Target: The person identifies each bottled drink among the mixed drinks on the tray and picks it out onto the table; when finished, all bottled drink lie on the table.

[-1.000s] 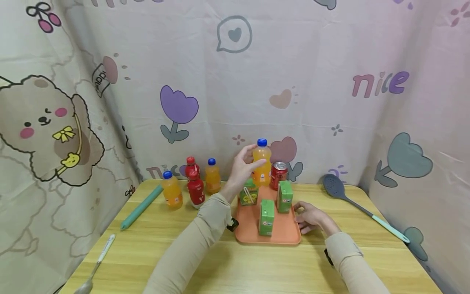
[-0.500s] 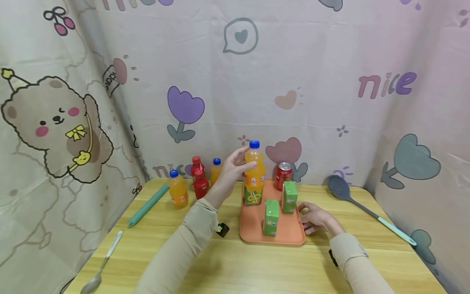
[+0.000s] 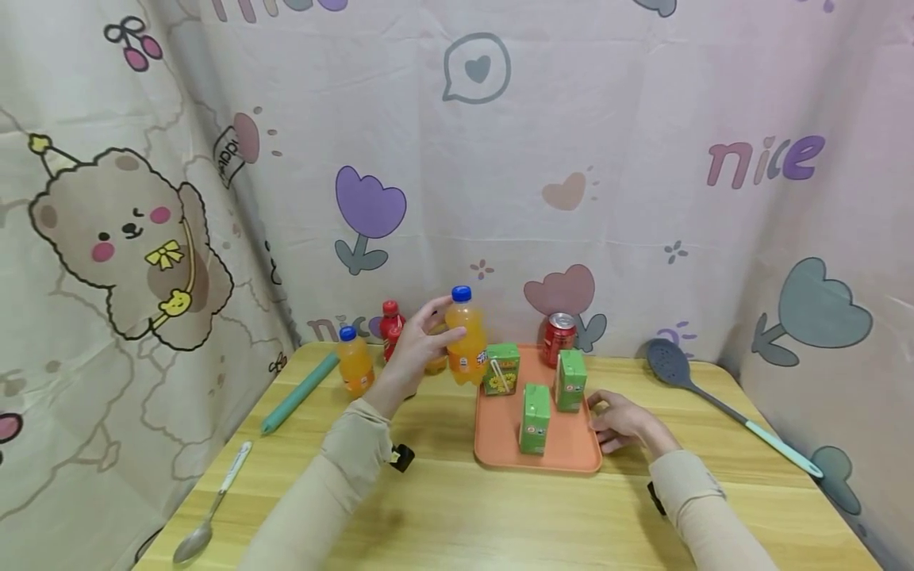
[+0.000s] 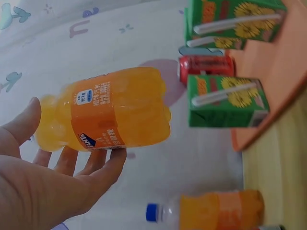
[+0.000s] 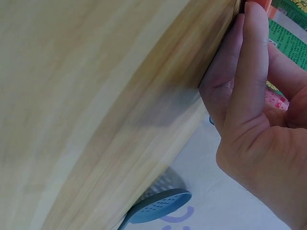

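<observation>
An orange soda bottle [image 3: 467, 342] with a blue cap is held nearly upright in my left hand [image 3: 421, 341], thumb on one side and fingers on the other. In the left wrist view the bottle [image 4: 115, 108] shows a Fanta label. It hangs just left of the orange tray's [image 3: 500, 456] back corner, beside a green drink carton [image 3: 502, 369]. My right hand [image 3: 624, 420] grips the tray's right rim, its fingertips right at the edge in the right wrist view. Two more green cartons [image 3: 535, 419] and a red can [image 3: 559, 339] stand on the tray.
At the left stand another orange soda bottle [image 3: 355, 363] and red bottles [image 3: 390, 321], partly behind my left hand. A teal rod [image 3: 300, 394] and a spoon [image 3: 214, 503] lie further left. A slotted turner [image 3: 669, 363] lies at right. Printed curtains [image 3: 500, 159] surround the table.
My left hand has carried the orange soda bottle leftward and lower, from above the tray's back to beside its left edge. The right hand stays at the rim. The view has turned slightly left.
</observation>
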Tool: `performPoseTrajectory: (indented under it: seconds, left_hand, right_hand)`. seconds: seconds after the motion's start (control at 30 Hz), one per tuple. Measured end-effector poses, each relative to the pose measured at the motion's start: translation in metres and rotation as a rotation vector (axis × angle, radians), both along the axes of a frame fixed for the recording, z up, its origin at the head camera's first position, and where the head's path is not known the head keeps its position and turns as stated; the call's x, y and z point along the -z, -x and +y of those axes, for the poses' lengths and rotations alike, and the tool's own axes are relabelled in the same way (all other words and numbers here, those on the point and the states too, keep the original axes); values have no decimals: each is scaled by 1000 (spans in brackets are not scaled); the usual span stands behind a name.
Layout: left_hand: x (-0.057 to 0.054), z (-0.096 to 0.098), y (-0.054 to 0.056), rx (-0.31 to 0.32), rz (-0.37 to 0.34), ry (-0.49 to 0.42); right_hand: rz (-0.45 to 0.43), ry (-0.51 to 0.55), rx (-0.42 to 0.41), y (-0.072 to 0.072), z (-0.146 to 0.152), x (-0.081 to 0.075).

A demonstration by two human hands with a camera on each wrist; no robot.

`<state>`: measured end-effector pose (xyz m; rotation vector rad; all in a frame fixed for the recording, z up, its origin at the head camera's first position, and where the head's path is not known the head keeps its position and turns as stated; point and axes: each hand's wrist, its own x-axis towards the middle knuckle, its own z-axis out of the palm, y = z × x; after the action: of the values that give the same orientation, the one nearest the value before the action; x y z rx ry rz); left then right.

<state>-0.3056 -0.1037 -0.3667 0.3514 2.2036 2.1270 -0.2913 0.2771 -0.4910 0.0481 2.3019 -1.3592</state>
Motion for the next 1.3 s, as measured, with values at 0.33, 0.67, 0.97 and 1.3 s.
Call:
performPoseTrajectory:
  seconds: [0.33,0.67,0.97,1.3]
  left_hand:
    - [25,-26,2,-63,21,157]
    - [57,-35,5,-131,63,272]
    - [75,-37,5,-150,67,255]
    - [94,-35,5,-179,79,238]
  right_hand:
    - [-19,-2,5,3,1,0]
    - [-18,-7,31,2,1,2]
    - [-19,-8,29,4,1,2]
    - [-20,5,13,2,1,1]
